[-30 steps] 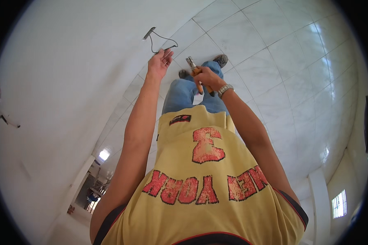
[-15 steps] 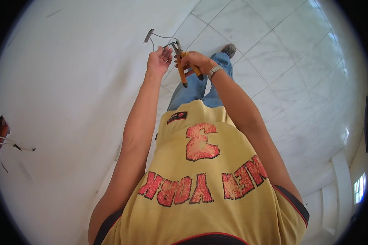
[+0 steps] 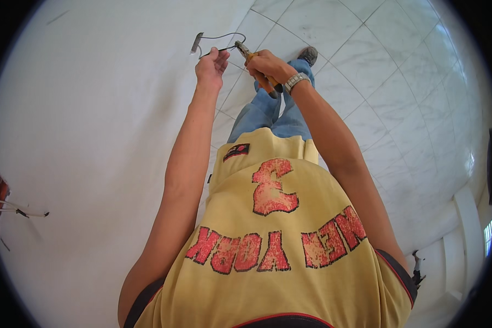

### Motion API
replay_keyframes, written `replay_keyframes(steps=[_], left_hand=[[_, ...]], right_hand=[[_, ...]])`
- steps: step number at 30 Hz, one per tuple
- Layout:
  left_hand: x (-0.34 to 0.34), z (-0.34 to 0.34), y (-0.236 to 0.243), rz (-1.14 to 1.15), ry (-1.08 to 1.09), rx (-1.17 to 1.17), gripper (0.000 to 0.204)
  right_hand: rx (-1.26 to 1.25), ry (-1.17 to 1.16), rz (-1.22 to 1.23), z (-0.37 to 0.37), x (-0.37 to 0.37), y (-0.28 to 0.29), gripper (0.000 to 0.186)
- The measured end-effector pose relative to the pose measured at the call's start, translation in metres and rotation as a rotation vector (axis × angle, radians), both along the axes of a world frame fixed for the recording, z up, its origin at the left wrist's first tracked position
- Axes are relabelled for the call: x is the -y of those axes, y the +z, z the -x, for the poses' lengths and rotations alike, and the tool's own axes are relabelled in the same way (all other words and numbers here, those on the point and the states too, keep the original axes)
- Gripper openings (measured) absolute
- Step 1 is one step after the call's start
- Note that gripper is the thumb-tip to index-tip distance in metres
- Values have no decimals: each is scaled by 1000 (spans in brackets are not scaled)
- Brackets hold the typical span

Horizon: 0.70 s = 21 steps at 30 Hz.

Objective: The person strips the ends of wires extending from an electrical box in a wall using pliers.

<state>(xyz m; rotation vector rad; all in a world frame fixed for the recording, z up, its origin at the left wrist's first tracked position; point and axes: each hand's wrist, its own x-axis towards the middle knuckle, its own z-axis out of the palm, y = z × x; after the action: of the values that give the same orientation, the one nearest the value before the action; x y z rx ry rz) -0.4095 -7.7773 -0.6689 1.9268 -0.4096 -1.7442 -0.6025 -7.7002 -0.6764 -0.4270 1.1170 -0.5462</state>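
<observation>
Orange-handled pliers (image 3: 247, 55), dark wire (image 3: 229, 48), yellow jersey (image 3: 279, 228)

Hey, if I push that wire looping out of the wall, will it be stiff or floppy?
Probably springy rather than limp: the thin wire holds a smooth arc. It may not swing freely, running from the wall opening to the pliers.

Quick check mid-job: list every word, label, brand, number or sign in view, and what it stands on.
Yellow jersey: large red lettering, upside down in this view; legible, but not copied here.
Same jersey: one large red numeral, likewise not copied.
Dark patch near its hem: too small to read.
Orange-handled pliers and metal wristband: no legible marking.
</observation>
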Motion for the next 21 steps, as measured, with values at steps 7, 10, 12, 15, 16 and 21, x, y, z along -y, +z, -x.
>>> replay_keyframes(steps=[7, 10, 12, 15, 16, 21], left_hand=[[1, 0, -7, 3, 3, 51, 15], [1, 2, -11, 5, -14, 69, 15], [1, 0, -16, 6, -8, 74, 15], [-12, -19, -25, -30, 35, -106, 20], [-22, -24, -30, -75, -42, -131, 24], [-157, -40, -40, 83, -886, -372, 30]], right_hand=[[-273, 125, -8, -6, 11, 4, 20], [-351, 152, 1, -8, 12, -5, 19], [-372, 165, 14, -8, 13, -4, 19], [-373, 183, 39, -10, 19, 1, 20], [-387, 181, 43, -14, 19, -7, 20], [-633, 193, 191, -9, 0, -55, 30]])
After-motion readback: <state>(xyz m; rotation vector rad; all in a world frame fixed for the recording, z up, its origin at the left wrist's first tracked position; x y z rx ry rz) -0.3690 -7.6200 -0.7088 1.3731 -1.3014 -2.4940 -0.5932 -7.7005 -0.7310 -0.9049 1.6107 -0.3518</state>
